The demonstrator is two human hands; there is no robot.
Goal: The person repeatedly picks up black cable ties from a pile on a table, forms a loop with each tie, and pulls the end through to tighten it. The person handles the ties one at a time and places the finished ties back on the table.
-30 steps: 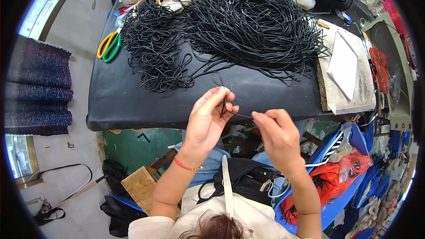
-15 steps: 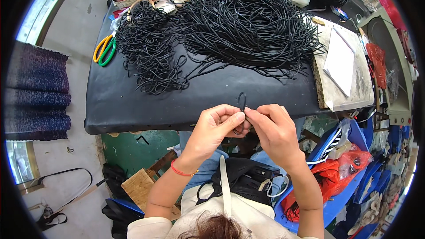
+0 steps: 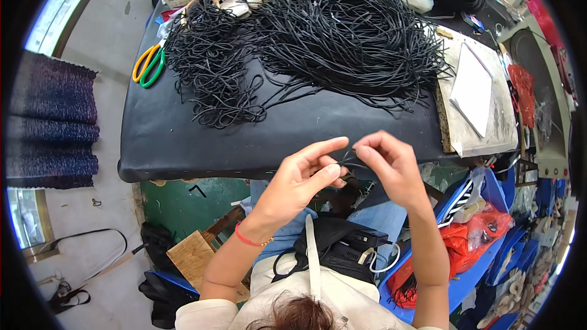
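Observation:
A thin black cord (image 3: 350,162) runs between my two hands, above my lap at the table's front edge. My left hand (image 3: 309,174) pinches it between thumb and curled fingers, with the index finger stretched out toward the right. On the other side, my right hand (image 3: 391,165) grips the cord between thumb and fingertips. A large heap of cut black cords (image 3: 348,30) covers the back of the black table (image 3: 183,146). Left of it lies a smaller pile of looped black cords (image 3: 214,67).
Scissors (image 3: 148,66) with yellow and green handles lie at the table's left edge. A worn board (image 3: 483,128) bearing white paper (image 3: 474,88) is at the right. Below it stands a blue bin (image 3: 455,302) with red plastic bags (image 3: 489,226). A wooden stool (image 3: 192,260) is at lower left.
My hands have drawn slightly apart, the right one moving right and turning. The upright loop of cord between them is now stretched sideways. My left index finger has straightened.

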